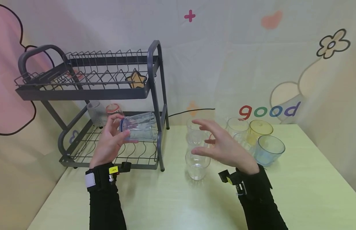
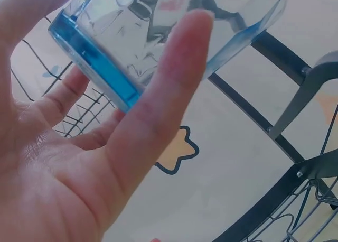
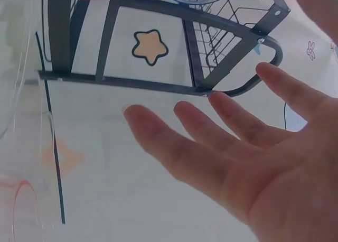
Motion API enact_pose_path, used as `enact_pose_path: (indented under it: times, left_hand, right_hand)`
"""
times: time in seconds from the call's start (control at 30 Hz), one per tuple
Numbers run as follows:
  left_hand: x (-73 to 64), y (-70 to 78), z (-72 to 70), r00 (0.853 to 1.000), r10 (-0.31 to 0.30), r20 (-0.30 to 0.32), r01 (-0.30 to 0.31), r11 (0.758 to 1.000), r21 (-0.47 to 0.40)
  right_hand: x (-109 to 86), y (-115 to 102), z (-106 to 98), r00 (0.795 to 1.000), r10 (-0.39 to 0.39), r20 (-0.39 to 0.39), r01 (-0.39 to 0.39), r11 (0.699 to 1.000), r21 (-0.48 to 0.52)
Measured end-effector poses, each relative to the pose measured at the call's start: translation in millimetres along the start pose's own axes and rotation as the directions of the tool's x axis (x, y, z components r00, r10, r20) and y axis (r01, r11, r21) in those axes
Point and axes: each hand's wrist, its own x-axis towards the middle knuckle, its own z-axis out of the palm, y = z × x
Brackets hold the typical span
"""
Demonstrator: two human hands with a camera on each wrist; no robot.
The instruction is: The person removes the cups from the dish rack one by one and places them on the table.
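My left hand (image 1: 110, 140) grips a blue-tinted drinking glass (image 1: 140, 126) by its thick blue base. The glass lies sideways in the air, its mouth toward the right, at the lower tier of the dish rack (image 1: 108, 166). In the left wrist view the thumb (image 2: 174, 67) presses along the glass's side. My right hand (image 1: 224, 143), fingers spread and holding nothing, hovers over the table by a clear glass (image 1: 197, 166). Its fingers overlap other clear glasses behind it in the head view.
A frosted glass (image 1: 96, 113) and a red-rimmed glass (image 1: 114, 109) stand on the lower tier's far left. Right of my right hand are a yellow glass (image 1: 261, 129), a blue glass (image 1: 269, 150) and a clear glass (image 1: 237, 126). The rack's right upright (image 1: 159, 140) stands close beside the held glass.
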Motion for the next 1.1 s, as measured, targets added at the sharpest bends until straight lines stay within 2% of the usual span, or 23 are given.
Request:
enact_pose_path:
  times: [0.13, 0.3, 0.4, 0.67, 1.1]
  left_hand:
    - [-2.6, 1.7, 0.8, 0.999, 0.019, 0.049, -0.017, 0.999, -0.044]
    - [-2.8, 3.6, 9.2, 0.992, 0.037, 0.123, -0.027, 0.996, -0.083]
    - [-1.8, 4.3, 16.3, 0.989, 0.030, 0.144, -0.020, 0.997, -0.073]
    - [3.1, 3.5, 36.0, 0.980, -0.017, 0.196, 0.019, 1.000, -0.010]
    - [10.3, -0.2, 64.3, 0.957, -0.061, 0.284, 0.067, 0.998, -0.012]
  right_hand:
    - [-0.3, -3, 5, 1.000, -0.008, 0.005, 0.008, 0.999, 0.050]
    - [2.5, -5, 12, 0.999, -0.050, -0.004, 0.050, 0.996, 0.070]
    - [5.0, -6, 16, 0.997, -0.073, -0.015, 0.074, 0.993, 0.093]
    - [7.6, -8, 24, 0.997, -0.073, -0.029, 0.076, 0.984, 0.160]
    - [10.6, -11, 29, 0.995, -0.089, -0.047, 0.097, 0.968, 0.231]
